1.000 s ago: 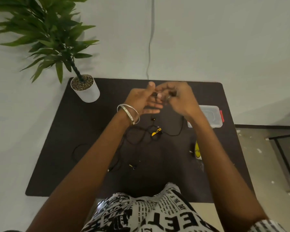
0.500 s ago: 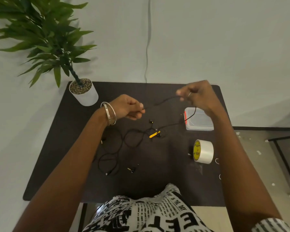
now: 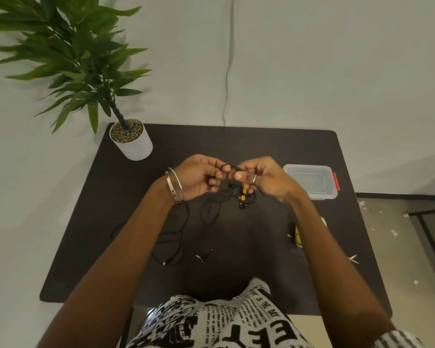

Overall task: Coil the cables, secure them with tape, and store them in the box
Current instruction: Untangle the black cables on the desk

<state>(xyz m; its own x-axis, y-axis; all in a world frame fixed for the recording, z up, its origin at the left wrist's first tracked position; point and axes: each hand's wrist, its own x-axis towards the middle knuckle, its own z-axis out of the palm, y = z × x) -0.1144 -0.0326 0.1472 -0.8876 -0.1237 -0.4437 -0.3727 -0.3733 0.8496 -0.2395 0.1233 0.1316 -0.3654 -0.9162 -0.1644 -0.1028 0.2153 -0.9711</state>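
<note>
My left hand [image 3: 199, 177] and my right hand [image 3: 264, 178] meet above the middle of the black table [image 3: 236, 144], both pinching a thin black cable [image 3: 211, 212]. A small loop of it sits over my left fingertips. The rest hangs down and lies in loose curves on the table, with a yellow piece [image 3: 243, 197] on it. A second black cable [image 3: 171, 249] lies under my left forearm. The clear plastic box [image 3: 309, 180] with a red latch stands right of my right hand. The tape roll [image 3: 298, 236] is mostly hidden behind my right forearm.
A potted plant [image 3: 131, 141] in a white pot stands at the table's far left corner. A small black plug [image 3: 202, 257] lies near the front middle. A grey wire [image 3: 227, 71] runs up the wall. Floor with white scraps lies to the right.
My hands, spread apart with the cable stretched between them half a second ago, have come back together at the centre. My right forearm now covers most of the tape roll.
</note>
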